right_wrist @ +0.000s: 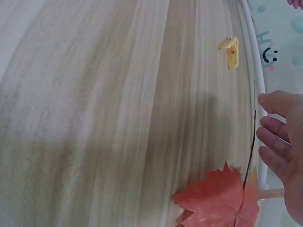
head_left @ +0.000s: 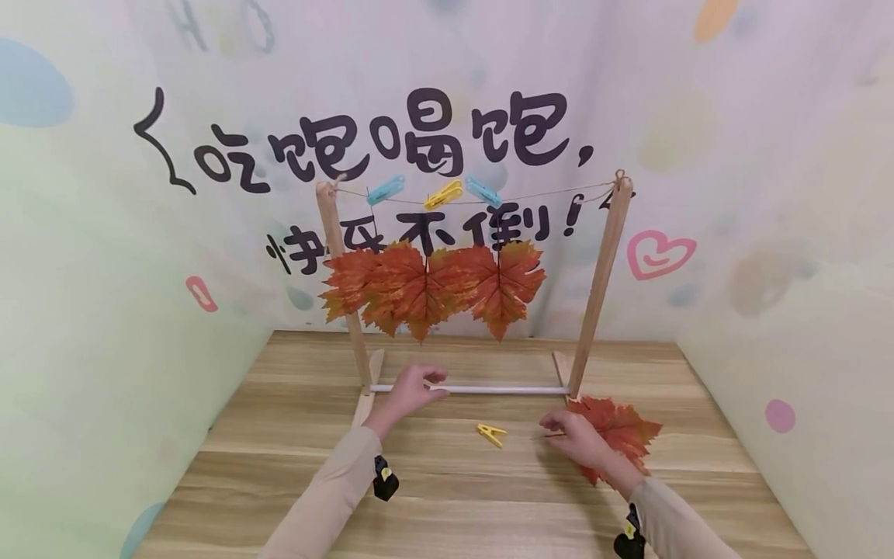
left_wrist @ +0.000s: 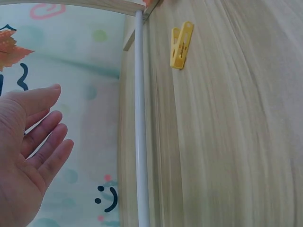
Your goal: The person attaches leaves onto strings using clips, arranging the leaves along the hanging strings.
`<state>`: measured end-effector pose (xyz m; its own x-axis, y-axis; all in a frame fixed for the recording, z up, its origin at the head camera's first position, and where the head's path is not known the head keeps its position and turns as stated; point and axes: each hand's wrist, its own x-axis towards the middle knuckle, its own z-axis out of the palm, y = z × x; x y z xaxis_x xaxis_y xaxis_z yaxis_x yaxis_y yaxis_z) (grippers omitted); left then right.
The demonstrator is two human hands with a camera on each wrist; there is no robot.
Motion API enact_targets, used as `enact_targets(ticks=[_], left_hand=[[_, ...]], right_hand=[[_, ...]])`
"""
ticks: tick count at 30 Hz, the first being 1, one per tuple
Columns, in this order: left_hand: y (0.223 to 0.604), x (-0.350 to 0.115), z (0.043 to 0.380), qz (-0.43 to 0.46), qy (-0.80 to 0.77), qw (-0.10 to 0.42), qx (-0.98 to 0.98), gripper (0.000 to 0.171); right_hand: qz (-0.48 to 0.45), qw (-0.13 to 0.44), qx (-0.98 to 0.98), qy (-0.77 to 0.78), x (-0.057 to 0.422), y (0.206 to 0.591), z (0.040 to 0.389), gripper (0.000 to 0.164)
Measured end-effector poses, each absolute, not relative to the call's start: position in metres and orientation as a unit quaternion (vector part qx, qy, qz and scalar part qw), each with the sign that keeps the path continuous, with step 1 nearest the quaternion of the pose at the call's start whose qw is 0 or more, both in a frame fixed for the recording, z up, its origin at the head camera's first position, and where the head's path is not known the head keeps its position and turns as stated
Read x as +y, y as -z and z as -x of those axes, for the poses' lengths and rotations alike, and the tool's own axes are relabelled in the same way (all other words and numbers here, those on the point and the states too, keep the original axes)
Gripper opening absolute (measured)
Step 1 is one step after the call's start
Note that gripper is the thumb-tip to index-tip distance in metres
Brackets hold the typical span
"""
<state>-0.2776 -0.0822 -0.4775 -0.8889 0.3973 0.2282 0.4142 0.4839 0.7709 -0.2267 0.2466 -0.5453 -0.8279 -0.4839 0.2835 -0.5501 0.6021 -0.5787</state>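
Observation:
My left hand (head_left: 412,390) is held over the white rod (head_left: 503,390) of a wooden stand, fingers relaxed and holding nothing. My right hand (head_left: 578,439) hovers by a loose red-orange maple leaf (head_left: 627,428) on the table. In the right wrist view, the leaf's dark stem (right_wrist: 252,142) runs beside the fingers, and no pinch on it shows. Between the hands lies a yellow clothespin (head_left: 492,434). Three similar leaves (head_left: 499,291) hang by their stems from a twine line, held by a blue clothespin (head_left: 386,190), a yellow clothespin (head_left: 444,194) and another blue clothespin (head_left: 483,191).
Two upright wooden posts (head_left: 602,287) carry the twine (head_left: 552,192), which runs on to the right of the clothespins. The stand's feet rest on the wood-grain table (head_left: 447,505). A printed cloth backdrop (head_left: 768,155) closes off the back and sides.

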Motion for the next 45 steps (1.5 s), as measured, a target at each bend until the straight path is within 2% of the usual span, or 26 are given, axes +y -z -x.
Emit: enact_targets(ticks=[11,22,33,45], left_hand=[[0.497,-0.086,0.271,0.237,0.457,-0.027,-0.857,0.027],[0.508,-0.085,0.261,0.235,0.439,-0.03,-0.866,0.024],[0.52,-0.074,0.258,0.25,0.414,-0.043,-0.874,0.027],[0.534,-0.038,0.263,0.239,0.381,-0.032,-0.893,0.033]], right_hand=[[-0.279,0.043,-0.923,-0.262,0.241,0.55,0.225,0.016],[-0.318,0.128,-0.919,-0.195,0.244,0.557,0.227,0.012],[-0.326,0.142,-0.907,-0.223,0.242,0.537,0.234,0.011],[-0.318,0.113,-0.901,-0.272,0.243,0.506,0.234,0.011]])
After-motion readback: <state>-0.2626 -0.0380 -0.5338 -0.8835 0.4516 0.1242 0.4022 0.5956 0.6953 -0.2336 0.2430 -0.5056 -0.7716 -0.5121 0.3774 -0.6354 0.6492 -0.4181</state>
